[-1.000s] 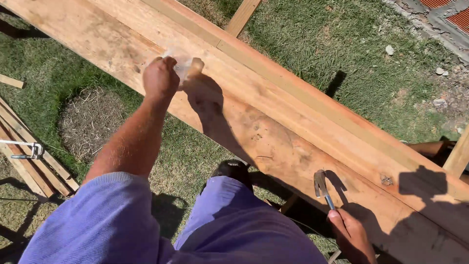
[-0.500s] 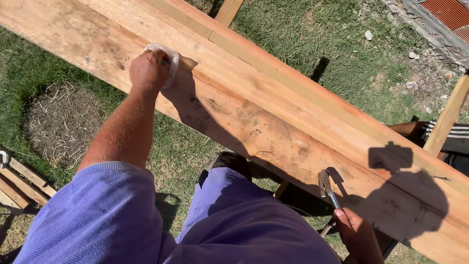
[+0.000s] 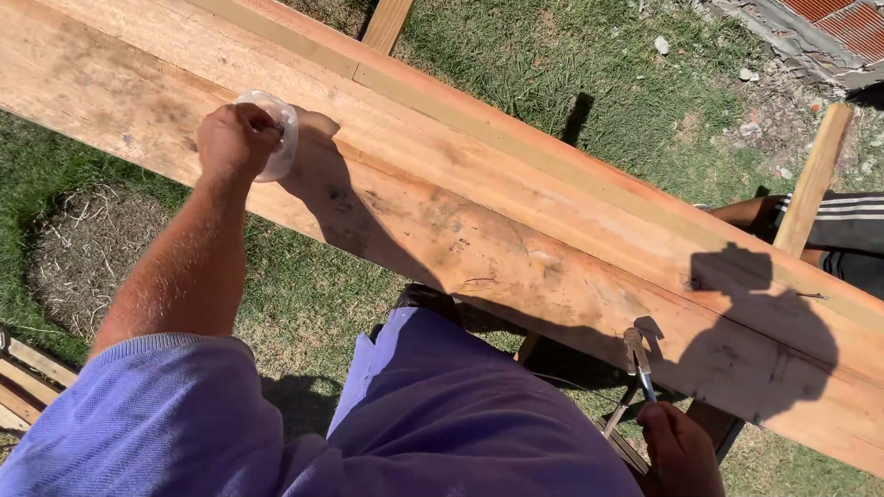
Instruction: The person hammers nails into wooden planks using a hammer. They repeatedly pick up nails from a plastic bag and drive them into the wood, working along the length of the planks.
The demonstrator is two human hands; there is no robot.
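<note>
Head view, looking down at my own arms. My left hand (image 3: 235,138) is curled into a near-fist, fingers wrapped round a small clear plastic container (image 3: 273,136) that it presses against the upper face of the wide timber plank (image 3: 479,230). The container lies partly under my knuckles, its rim showing just beyond my fingertips, and I cannot tell what is in it. My right hand (image 3: 680,448), low and near my body, is closed round the handle of a hammer (image 3: 637,354). The hammer's head points up and away from my fingers and sits just beside the plank's near edge; whether it touches the wood I cannot tell.

A narrower pale batten (image 3: 516,129) lies along the plank on the far side of my left fingers. Beyond my right hand, past the plank, a wooden post (image 3: 810,184) stands, with another person's striped sleeve (image 3: 843,221) next to it. Grass (image 3: 571,64) lies below, and loose boards (image 3: 28,377) are well apart on the ground, behind my left elbow.

Step in hand, as I judge it: the left hand is at the container on the plank while the hammer waits idle. The next move, I judge, calls for opening my left fingers enough to work with the container without tipping it off the wood, and for lifting the hammer clear of the edge.
</note>
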